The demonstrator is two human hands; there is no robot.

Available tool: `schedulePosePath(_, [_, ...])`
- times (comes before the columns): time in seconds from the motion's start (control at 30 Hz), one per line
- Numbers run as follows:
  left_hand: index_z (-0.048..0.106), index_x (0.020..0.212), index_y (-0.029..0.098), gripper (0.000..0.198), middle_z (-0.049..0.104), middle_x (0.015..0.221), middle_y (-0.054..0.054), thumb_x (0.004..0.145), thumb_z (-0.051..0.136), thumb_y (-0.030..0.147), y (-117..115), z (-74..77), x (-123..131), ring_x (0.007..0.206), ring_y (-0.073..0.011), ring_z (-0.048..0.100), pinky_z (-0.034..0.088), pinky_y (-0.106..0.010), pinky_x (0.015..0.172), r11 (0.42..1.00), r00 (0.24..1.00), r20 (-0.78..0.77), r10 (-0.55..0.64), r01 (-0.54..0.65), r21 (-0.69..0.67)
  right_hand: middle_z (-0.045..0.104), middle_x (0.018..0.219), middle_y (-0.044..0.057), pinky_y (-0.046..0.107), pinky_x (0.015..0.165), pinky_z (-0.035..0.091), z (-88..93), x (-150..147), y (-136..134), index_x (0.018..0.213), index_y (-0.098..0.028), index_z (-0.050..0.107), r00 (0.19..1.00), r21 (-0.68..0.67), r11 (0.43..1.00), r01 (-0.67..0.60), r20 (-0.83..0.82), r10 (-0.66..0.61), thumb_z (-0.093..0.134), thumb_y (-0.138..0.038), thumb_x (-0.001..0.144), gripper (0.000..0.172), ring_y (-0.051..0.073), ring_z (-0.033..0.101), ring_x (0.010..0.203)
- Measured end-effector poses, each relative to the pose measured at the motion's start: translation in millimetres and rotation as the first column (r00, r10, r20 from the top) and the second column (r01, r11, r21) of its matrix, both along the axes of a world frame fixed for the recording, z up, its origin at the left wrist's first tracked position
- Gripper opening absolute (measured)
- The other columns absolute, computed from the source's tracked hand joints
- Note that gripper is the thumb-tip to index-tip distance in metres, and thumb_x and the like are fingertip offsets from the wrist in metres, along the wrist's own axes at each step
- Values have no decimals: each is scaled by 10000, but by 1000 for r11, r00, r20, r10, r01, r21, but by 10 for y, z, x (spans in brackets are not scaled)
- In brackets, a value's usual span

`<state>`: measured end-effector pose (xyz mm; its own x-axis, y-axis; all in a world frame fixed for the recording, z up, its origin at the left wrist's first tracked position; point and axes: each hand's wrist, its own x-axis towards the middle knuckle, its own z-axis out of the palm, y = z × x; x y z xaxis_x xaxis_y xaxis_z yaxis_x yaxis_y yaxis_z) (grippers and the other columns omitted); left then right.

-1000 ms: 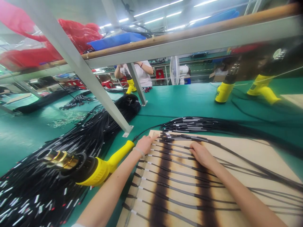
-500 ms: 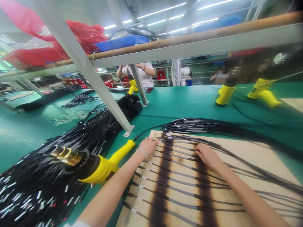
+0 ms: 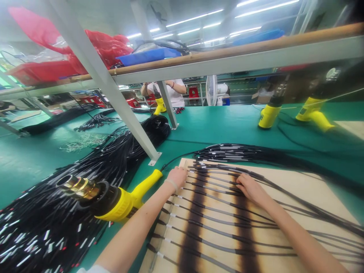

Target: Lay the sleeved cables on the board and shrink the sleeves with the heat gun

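My left hand (image 3: 176, 177) is at the upper left edge of a scorched wooden board (image 3: 307, 181), its fingers closed on the end of a black cable. The same row of cables passes under my right hand (image 3: 250, 187), whose thumb and fingers pinch a cable near the second dark burn band. Several cables with grey sleeves (image 3: 216, 228) lie side by side across the board, their ends along its left edge. Left of my left forearm lies a yellow heat gun (image 3: 121, 203), its metal nozzle pointing left. My fingertips partly hide the cables they hold.
A large bundle of black cables (image 3: 113, 159) covers the green table's left side. Another cable bundle (image 3: 236, 152) lies behind the board. A slanted metal post (image 3: 113, 94) stands ahead. More yellow heat guns (image 3: 267, 115) are at the right; a person (image 3: 178, 91) works across the table.
My view has tilted up slightly. The left hand has shifted a little toward the board's left edge; my right hand stays almost in place. The cables look unchanged.
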<state>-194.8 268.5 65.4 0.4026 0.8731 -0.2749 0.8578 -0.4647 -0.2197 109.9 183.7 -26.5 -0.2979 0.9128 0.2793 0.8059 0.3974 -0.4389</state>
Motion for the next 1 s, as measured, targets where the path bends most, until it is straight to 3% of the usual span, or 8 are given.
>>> schedulePosePath(0.17, [492, 1212, 117, 373, 617, 1052, -162, 869, 399, 230, -1, -22, 54, 984, -270, 568, 443, -368, 827, 997, 997, 24, 77, -78, 24, 491, 839, 62, 354, 726, 413, 17, 6, 1, 793, -180, 450, 1000, -18, 1000, -13, -15, 13, 435, -107, 857, 98, 215, 479, 795])
schedulePosePath(0.33, [613, 1020, 115, 472, 605, 1045, -171, 890, 341, 478, 15, -69, 173, 973, -309, 573, 450, -387, 792, 979, 982, 59, 178, -183, 89, 488, 843, 56, 342, 723, 412, 12, 15, 10, 801, -182, 446, 999, -29, 999, -24, -33, 23, 442, -113, 856, 89, 207, 478, 799])
schedulePosePath(0.57, [652, 927, 113, 365, 621, 995, -152, 911, 309, 236, 103, -123, 177, 938, -272, 597, 455, -364, 773, 967, 973, 83, 217, -226, 121, 502, 858, 49, 323, 738, 413, 21, 16, 3, 813, -185, 456, 999, -36, 999, -19, -37, 18, 453, -139, 861, 66, 194, 481, 812])
schedulePosePath(0.67, [654, 921, 123, 360, 620, 987, -144, 911, 310, 232, 127, -138, 137, 919, -249, 605, 457, -347, 774, 968, 974, 93, 208, -218, 122, 519, 921, 67, 313, 771, 418, 65, 0, 19, 903, -176, 470, 999, -27, 999, 25, -37, -26, 460, -182, 877, 29, 196, 490, 864])
schedulePosePath(0.8, [656, 907, 123, 370, 618, 977, -148, 912, 310, 255, 142, -150, 109, 910, -250, 608, 464, -341, 762, 968, 974, 101, 200, -213, 132, 537, 1037, 98, 347, 787, 404, 136, -54, 88, 1035, -167, 480, 992, -25, 992, 122, 25, -122, 411, -191, 898, 155, 237, 470, 982])
schedulePosePath(1.0, [660, 883, 115, 381, 623, 965, -147, 911, 303, 244, 167, -135, 100, 909, -255, 606, 461, -352, 773, 972, 980, 102, 173, -187, 143, 578, 1060, 76, 357, 746, 370, 237, -169, 234, 997, -194, 534, 970, -84, 979, 187, 176, -170, 362, -136, 896, 208, 242, 470, 1004])
